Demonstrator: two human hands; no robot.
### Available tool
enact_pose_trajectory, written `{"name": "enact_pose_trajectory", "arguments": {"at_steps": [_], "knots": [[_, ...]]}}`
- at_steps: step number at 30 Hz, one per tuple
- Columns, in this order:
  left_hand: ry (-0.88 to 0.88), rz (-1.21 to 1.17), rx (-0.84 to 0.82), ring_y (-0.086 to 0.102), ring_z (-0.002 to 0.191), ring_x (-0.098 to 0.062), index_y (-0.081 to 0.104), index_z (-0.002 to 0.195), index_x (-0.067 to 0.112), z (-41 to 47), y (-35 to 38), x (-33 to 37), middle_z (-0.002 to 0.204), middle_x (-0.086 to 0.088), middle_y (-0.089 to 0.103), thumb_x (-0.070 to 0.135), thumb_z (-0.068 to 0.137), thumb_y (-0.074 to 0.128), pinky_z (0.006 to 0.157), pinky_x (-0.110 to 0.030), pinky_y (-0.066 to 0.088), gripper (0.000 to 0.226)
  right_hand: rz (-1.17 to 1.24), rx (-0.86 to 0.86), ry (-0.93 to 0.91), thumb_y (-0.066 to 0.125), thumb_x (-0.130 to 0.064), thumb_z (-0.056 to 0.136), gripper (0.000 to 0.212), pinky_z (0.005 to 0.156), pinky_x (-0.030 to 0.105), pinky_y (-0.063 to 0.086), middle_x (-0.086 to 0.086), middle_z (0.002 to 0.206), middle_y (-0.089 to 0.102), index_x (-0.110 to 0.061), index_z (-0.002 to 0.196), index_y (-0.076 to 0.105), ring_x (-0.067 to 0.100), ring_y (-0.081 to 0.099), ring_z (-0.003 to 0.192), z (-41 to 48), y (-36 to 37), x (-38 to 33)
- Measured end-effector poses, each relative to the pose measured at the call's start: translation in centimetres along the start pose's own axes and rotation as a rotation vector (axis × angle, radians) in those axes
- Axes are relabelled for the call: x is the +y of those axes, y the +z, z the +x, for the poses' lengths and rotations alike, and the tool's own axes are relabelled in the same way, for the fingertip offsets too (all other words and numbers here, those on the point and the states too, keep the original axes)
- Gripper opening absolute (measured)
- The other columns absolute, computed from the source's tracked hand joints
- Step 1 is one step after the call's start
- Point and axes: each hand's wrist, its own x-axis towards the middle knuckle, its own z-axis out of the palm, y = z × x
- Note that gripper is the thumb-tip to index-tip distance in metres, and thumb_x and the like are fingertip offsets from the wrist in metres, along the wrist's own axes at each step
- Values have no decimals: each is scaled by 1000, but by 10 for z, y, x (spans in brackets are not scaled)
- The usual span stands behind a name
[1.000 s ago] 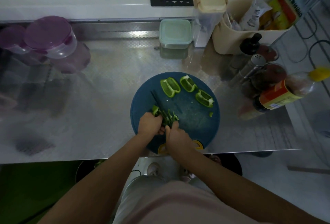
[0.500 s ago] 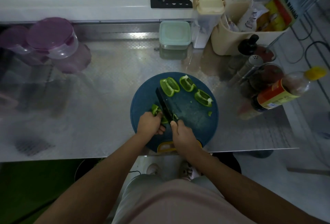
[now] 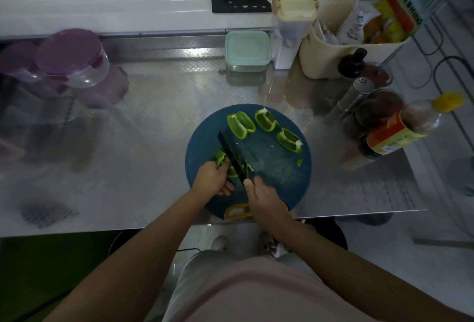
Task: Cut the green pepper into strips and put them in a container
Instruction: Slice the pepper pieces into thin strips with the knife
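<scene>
A round dark blue cutting board lies on the steel counter. Three green pepper sections lie cut side up at its far side: one, another and a third. My left hand holds down a pepper piece at the board's near left. My right hand grips a black knife, whose blade crosses that piece. A few cut strips lie just right of the blade. A small green scrap lies further right. A square container with a pale green lid stands behind the board.
Purple-lidded plastic jars stand at the back left. A beige bin of packets, a tall clear dispenser, a pepper shaker and sauce bottles crowd the right. The counter's front edge runs just below the board.
A second ago both hands were gathering the pepper piece. My right hand then brought the knife across it, and the blade now lies lower over the piece.
</scene>
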Motion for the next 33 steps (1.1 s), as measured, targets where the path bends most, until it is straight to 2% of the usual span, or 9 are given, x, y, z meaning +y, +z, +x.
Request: {"name": "enact_pose_trajectory", "arguments": {"at_steps": [7,11,13,18,21,26,30,33], "knots": [[-27,-9,-68,57,36,-13,58,76,3,3,-4,1,47,-1,63,34,101,34,39,-19,46,46,-51,-9,-5,28,-30,102,25,60,30,31,0,66,43,-10,90,36,26,49,69,2,6,1],[-26,-11,-52,58,36,-14,59,74,2,5,-4,-1,47,-3,63,31,101,35,39,-20,47,47,-117,0,3,26,-30,103,34,60,32,34,19,88,60,-2,103,43,35,59,82,4,10,-1],[-23,-6,-49,57,35,-14,60,74,0,6,-4,-2,46,-2,63,28,101,34,39,-19,46,47,-171,-1,15,25,-31,102,36,64,35,38,22,97,62,0,107,44,36,60,87,6,12,-3],[-1,-3,-21,55,33,-14,59,64,2,5,-2,-1,42,-2,60,20,100,33,37,-19,45,48,-249,-23,57,24,-33,102,39,70,34,38,21,108,61,-1,116,42,37,59,98,16,19,-9],[9,-14,1,55,33,-15,59,68,1,4,-1,0,44,-4,60,24,100,33,37,-20,45,48,-189,-9,79,24,-33,103,40,75,38,41,23,109,60,0,116,42,38,58,100,22,19,-11],[-42,-148,13,55,32,-13,59,76,0,0,-1,-2,42,-2,61,31,101,37,35,-18,44,45,-9,75,76,24,-29,103,41,69,33,35,25,102,59,3,111,48,38,56,93,17,13,-5],[-16,-116,74,53,30,-11,59,69,1,-2,0,-7,38,-2,58,35,98,44,33,-18,44,47,39,30,69,26,-29,103,40,76,36,39,24,100,59,3,104,50,36,56,94,10,1,4],[25,-101,90,51,28,-10,57,68,2,-4,0,-9,37,-1,57,34,98,44,33,-18,43,45,53,-6,40,27,-30,102,38,70,32,34,21,95,58,0,98,49,32,55,90,6,-2,3]]}}
